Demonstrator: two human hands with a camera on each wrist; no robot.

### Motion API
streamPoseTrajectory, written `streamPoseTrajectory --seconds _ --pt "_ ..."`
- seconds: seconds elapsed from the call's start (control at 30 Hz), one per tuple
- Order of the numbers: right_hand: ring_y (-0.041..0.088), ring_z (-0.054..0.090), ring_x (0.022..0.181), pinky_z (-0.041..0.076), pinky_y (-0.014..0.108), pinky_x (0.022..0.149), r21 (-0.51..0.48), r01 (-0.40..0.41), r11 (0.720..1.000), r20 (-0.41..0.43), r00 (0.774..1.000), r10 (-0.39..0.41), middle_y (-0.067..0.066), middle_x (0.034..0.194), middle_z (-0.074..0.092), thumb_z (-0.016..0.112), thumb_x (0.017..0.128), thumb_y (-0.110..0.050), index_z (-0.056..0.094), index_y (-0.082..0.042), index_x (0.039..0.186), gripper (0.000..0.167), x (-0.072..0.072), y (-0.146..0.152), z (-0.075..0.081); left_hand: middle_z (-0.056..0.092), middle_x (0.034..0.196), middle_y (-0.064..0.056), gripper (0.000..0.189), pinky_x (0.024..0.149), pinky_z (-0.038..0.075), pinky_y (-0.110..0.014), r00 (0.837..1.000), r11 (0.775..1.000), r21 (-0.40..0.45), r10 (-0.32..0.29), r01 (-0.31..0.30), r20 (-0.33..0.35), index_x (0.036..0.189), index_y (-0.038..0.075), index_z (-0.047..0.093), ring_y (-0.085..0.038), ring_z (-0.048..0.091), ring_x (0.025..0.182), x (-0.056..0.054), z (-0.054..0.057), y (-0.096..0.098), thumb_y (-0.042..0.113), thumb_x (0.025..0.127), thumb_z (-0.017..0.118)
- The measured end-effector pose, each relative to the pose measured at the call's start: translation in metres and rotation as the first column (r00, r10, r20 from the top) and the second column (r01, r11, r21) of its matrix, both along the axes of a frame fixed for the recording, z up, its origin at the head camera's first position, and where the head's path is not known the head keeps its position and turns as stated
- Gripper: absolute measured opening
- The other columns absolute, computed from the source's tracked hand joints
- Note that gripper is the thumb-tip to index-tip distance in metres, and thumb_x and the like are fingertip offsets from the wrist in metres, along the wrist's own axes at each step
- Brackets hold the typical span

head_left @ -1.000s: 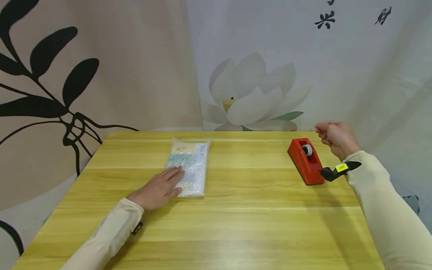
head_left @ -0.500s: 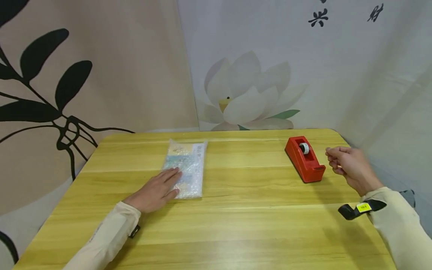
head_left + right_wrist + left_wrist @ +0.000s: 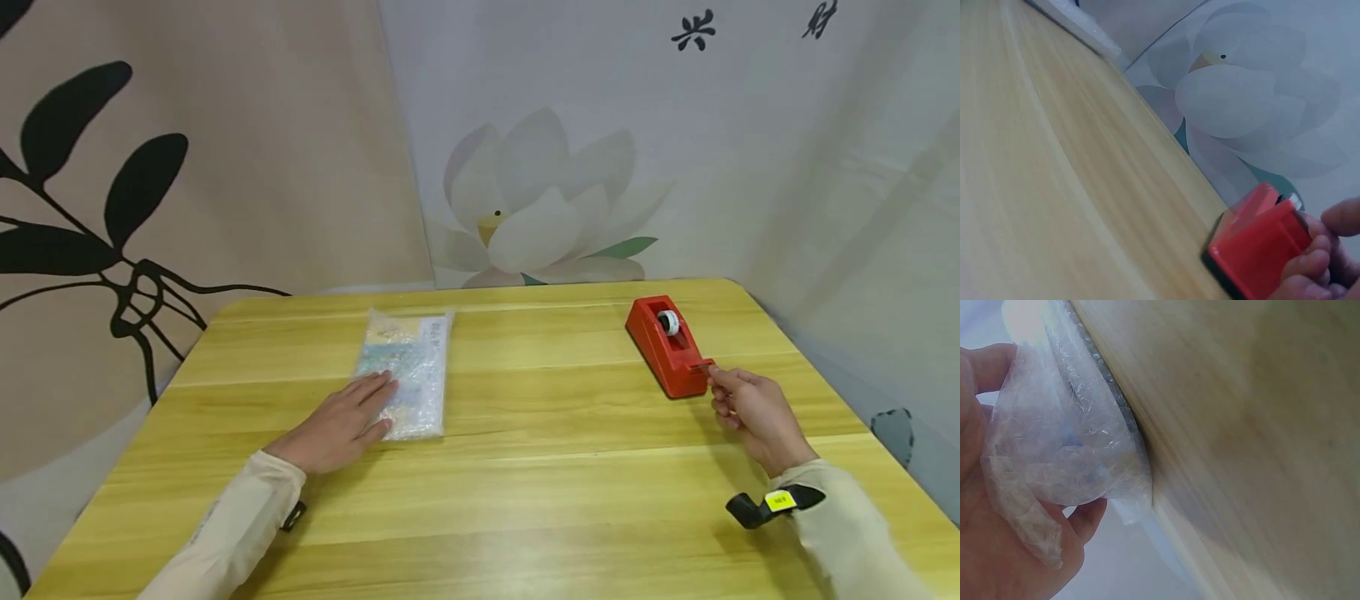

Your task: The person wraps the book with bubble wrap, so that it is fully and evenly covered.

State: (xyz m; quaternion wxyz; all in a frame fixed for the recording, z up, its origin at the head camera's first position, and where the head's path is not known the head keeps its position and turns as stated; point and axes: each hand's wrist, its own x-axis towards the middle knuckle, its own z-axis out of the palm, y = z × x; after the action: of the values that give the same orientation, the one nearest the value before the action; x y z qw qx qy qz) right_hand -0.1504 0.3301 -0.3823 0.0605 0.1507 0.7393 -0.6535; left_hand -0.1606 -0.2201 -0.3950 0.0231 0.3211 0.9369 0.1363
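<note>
A flat parcel in clear bubble wrap (image 3: pixel 423 375) lies on the table, left of the middle, with a pale, colourful printed item showing through. My left hand (image 3: pixel 337 425) rests on its lower left part, fingers extended. In the left wrist view, a loose fold of wrap (image 3: pixel 1079 450) hangs in front of the palm. A red tape dispenser (image 3: pixel 663 354) stands at the right with a small tape roll (image 3: pixel 668 322) in it. My right hand (image 3: pixel 761 417), fingers curled, has its thumb and fingertips at the dispenser's front cutting end. Whether tape is between them is not visible.
The wooden table (image 3: pixel 525 500) has its far edge against a curtain (image 3: pixel 562 75) printed with a lotus, dark leaves and characters. Both forearms wear pale sleeves, and a black strap device (image 3: pixel 776 504) sits on the right wrist.
My right hand has come down from above and behind the dispenser, past its right side, to its front end. The left hand stays on the parcel. The head view has shifted slightly.
</note>
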Motion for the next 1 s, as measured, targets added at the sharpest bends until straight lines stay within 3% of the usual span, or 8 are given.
streamPoseTrajectory --seconds 0.23,0.43,0.63,0.77,1.0 --pt "0.005 0.035 0.053 0.017 0.033 0.052 -0.157 0.037 0.987 0.009 0.999 -0.036 -0.010 0.064 0.041 0.046 0.107 -0.028 0.057 -0.015 0.082 0.030 -0.002 -0.006 -0.006 0.035 0.160 -0.026 0.055 0.117 0.030 -0.062 1.000 1.000 0.002 -0.004 0.004 -0.018 0.152 -0.005 0.036 -0.047 0.032 0.148 0.002 0.001 -0.001 0.025 0.107 0.047" --pt "0.007 0.029 0.054 0.017 0.031 0.051 -0.226 0.064 0.972 0.041 0.998 -0.057 -0.010 0.063 0.040 0.044 0.107 -0.028 0.055 -0.015 0.089 0.025 -0.003 -0.007 -0.005 0.034 0.160 -0.026 0.055 0.117 0.031 -0.064 1.000 1.000 0.009 0.008 -0.008 -0.009 0.152 -0.005 0.036 -0.047 0.031 0.148 0.001 0.001 0.000 0.025 0.107 0.047" --pt "0.009 0.021 0.060 0.017 0.025 0.052 -0.459 0.096 0.883 0.109 0.993 -0.052 -0.009 0.067 0.046 0.042 0.107 -0.026 0.049 -0.017 0.092 0.019 -0.001 0.003 -0.005 0.033 0.160 -0.025 0.056 0.117 0.030 -0.064 1.000 1.000 0.021 0.004 -0.004 0.006 0.153 -0.004 0.035 -0.046 0.030 0.149 0.001 -0.004 0.008 0.026 0.107 0.046" --pt "0.010 0.016 0.063 0.016 0.024 0.052 -0.508 0.089 0.857 0.126 0.992 -0.028 -0.008 0.063 0.045 0.038 0.108 -0.021 0.048 -0.016 0.085 0.025 -0.002 0.003 -0.004 0.034 0.160 -0.026 0.056 0.116 0.030 -0.065 1.000 1.000 0.024 0.006 -0.006 0.005 0.153 -0.004 0.035 -0.046 0.031 0.148 0.004 -0.006 0.007 0.026 0.107 0.047" --pt "0.007 0.018 0.062 0.019 0.020 0.052 -0.628 0.056 0.777 0.174 0.982 0.071 -0.007 0.063 0.030 0.028 0.107 -0.013 0.042 -0.012 0.085 0.026 -0.011 -0.009 -0.003 0.032 0.161 -0.025 0.056 0.118 0.029 -0.064 1.000 1.000 0.005 0.020 -0.020 -0.007 0.153 -0.004 0.034 -0.046 0.030 0.149 0.001 -0.005 -0.001 0.026 0.107 0.046"
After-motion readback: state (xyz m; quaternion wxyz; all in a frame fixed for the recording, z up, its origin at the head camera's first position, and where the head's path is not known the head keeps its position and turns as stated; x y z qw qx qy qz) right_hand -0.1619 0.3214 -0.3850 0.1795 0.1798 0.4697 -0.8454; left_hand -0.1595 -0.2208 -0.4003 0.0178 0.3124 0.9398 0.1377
